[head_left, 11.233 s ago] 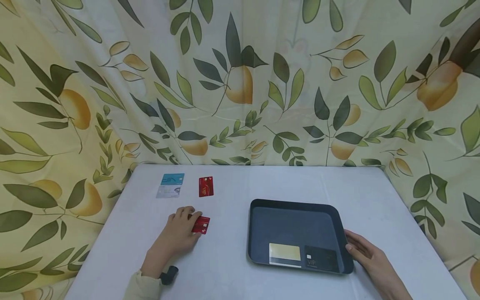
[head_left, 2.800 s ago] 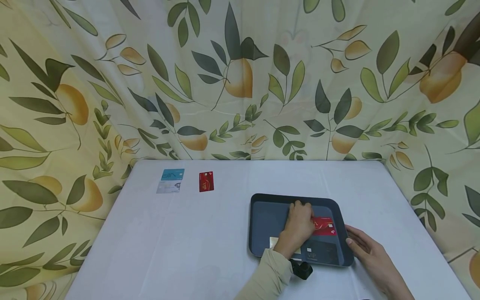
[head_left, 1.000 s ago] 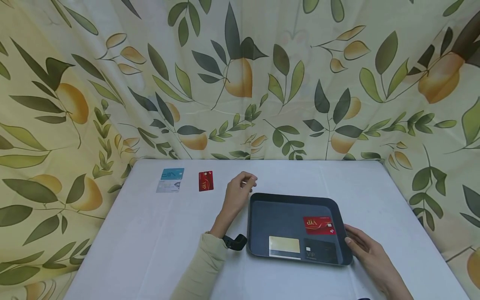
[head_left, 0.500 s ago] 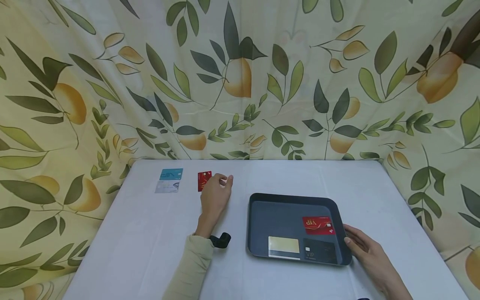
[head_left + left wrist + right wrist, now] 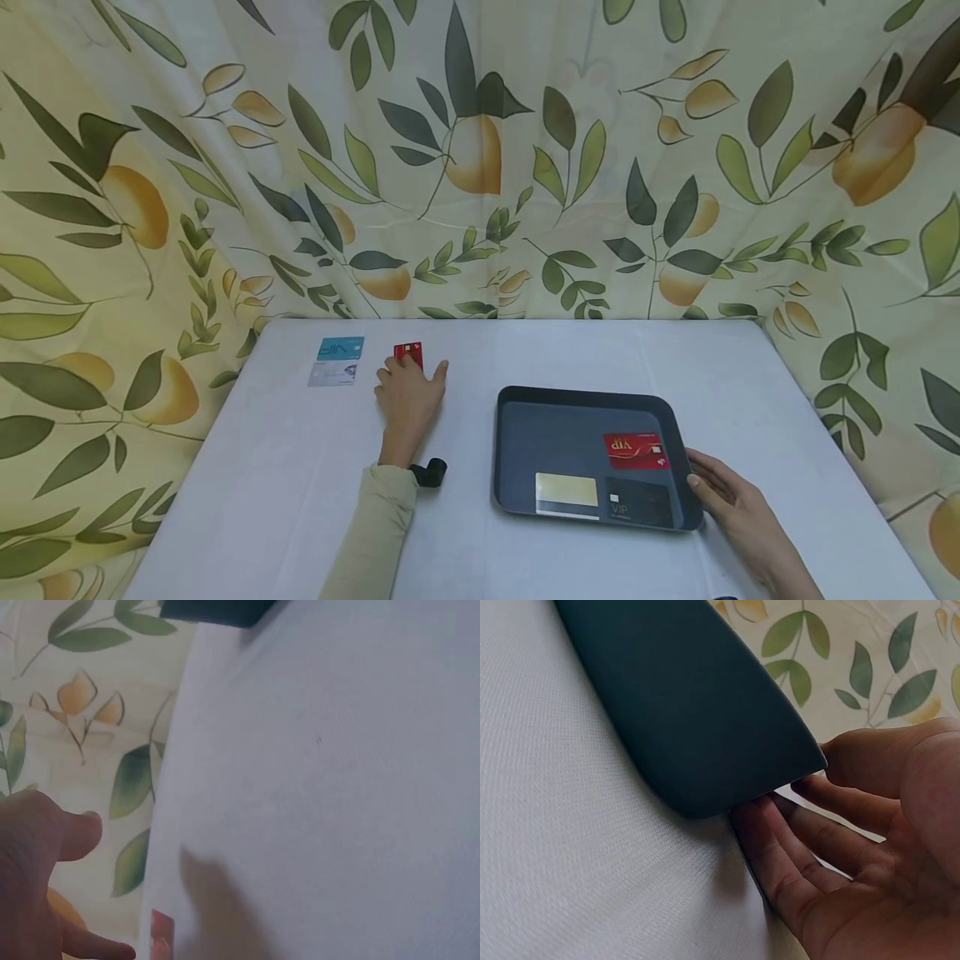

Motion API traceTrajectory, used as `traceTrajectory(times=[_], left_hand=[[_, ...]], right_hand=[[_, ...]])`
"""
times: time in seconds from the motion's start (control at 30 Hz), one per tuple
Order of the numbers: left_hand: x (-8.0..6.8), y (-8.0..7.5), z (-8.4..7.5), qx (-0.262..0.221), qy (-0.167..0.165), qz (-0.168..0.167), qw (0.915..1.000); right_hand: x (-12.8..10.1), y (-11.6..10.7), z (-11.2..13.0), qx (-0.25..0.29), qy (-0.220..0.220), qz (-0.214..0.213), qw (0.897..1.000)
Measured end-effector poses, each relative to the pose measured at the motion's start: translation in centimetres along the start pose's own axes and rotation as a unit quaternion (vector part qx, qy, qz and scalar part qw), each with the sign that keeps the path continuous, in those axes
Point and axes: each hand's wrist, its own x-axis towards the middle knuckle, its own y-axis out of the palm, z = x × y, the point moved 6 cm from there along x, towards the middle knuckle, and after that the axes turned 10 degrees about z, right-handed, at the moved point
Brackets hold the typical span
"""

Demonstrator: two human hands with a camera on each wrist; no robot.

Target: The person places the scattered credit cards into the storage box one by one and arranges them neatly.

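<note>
A tray [image 5: 525, 433] is positioned right of centre on the tabletop [image 5: 285, 500]. Three cards [image 5: 636, 451] are contained in its near right part. Two further cards [image 5: 334, 361] are located at the far left, with another card [image 5: 408, 353] just beside them on the right.

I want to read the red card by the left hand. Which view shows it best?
The head view: the red card lies on the table, partly covered by the left hand. The left wrist view catches only a blurred corner; the right wrist view misses it.
</note>
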Motion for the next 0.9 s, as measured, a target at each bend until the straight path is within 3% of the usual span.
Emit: traceTrajectory(times=[0.5,0.9], left_hand=[[0.9,0.7,1.3,0.046,-0.062,0.023,0.9967],[1.2,0.1,1.5,0.039,-0.069,0.008,0.9968]], right_hand=[[0.0,0.1,0.0,0.003,-0.002,-0.003,1.000],[-0.2,0.0,0.1,0.000,-0.003,-0.005,1.000]])
